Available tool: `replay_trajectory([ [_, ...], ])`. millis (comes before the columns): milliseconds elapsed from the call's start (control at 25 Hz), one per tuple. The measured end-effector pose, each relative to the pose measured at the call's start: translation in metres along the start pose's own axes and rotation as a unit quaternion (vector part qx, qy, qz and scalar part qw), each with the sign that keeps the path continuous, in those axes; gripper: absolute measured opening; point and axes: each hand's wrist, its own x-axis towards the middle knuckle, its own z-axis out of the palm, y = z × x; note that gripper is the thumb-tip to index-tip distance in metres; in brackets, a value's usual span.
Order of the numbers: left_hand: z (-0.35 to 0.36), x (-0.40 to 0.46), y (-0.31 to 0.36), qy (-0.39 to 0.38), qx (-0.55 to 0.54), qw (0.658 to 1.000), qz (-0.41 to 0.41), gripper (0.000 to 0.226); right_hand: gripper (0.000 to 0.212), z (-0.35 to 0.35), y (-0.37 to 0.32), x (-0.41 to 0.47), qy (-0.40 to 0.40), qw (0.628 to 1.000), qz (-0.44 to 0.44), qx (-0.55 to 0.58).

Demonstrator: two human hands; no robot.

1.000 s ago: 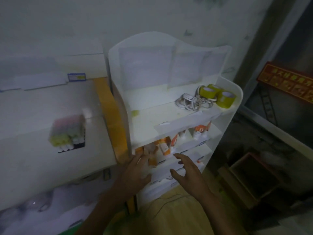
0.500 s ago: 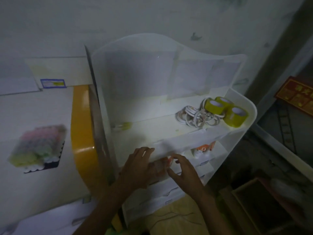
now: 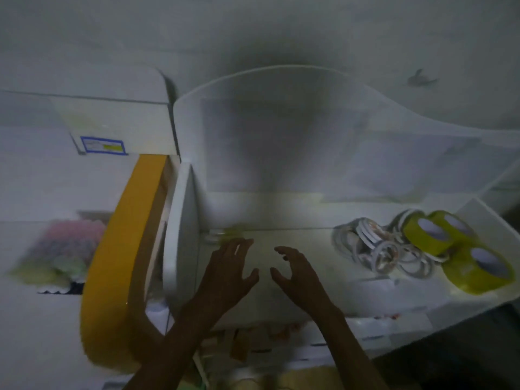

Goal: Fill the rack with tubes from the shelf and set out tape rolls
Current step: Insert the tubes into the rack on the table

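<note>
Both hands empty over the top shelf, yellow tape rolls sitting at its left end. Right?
Not quite. The head view shows the yellow tape rolls at the right end of the top shelf, not the left. The left hand and right hand are indeed empty above it.

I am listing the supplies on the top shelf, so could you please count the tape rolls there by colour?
Yellow tape rolls: 3, at the right end of the top shelf.
White tape rolls: a tangled, blurred pile beside them; I cannot count them.
Total: 3 yellow, plus the uncounted white ones.
</note>
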Motion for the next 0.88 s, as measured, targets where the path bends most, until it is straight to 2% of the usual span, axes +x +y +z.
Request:
replay_trajectory([
  [160, 0.012, 0.02, -0.006, 0.019, 0.022, 0.998, -0.05, 0.061, 0.047, 0.006, 0.013, 0.04, -0.037, 0.998, -0.046, 0.022],
  [320, 0.024, 0.032, -0.02, 0.006, 0.049, 0.988, -0.143, 0.06, 0.044, 0.002, 0.029, 0.066, -0.078, 0.992, -0.097, 0.03],
  [520, 0.046, 0.043, -0.034, -0.016, 0.098, 0.972, -0.214, 0.064, 0.042, -0.006, 0.056, 0.08, -0.11, 0.983, -0.138, 0.056],
  [640, 0.052, 0.041, -0.031, 0.002, 0.111, 0.969, -0.223, 0.052, 0.043, -0.009, 0.069, 0.086, -0.125, 0.979, -0.145, 0.064],
  [760, 0.052, 0.035, -0.023, -0.019, 0.157, 0.962, -0.223, 0.038, 0.044, -0.008, 0.074, 0.091, -0.137, 0.977, -0.153, 0.061],
  [880, 0.05, 0.028, -0.021, -0.034, 0.18, 0.961, -0.206, 0.042, 0.049, -0.001, 0.069, 0.098, -0.152, 0.974, -0.161, 0.056],
])
